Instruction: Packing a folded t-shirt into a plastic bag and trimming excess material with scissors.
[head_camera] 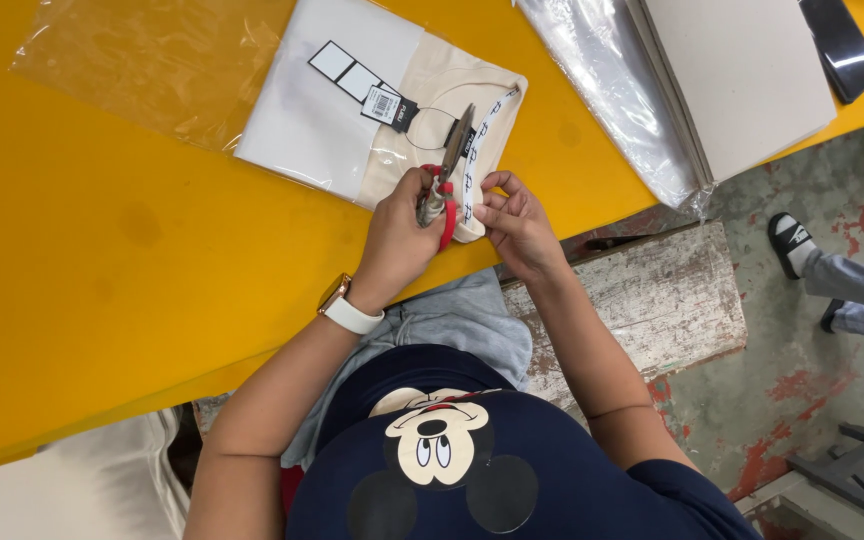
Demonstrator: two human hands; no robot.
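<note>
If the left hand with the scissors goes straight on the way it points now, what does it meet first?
Probably the hang tags on the folded cream garment. The left hand points the scissors up over the collar toward them; the height above the fabric is unclear.

Bare yellow tabletop [102, 260] lies open left of the folded cream garment [352, 110]; crumpled clear plastic bag [142, 60] blocks upper left; grey cardboard sheets [742, 70] on shiny plastic wrap [602, 80] crowd upper right; narrow yellow gap between garment and wrap.
</note>
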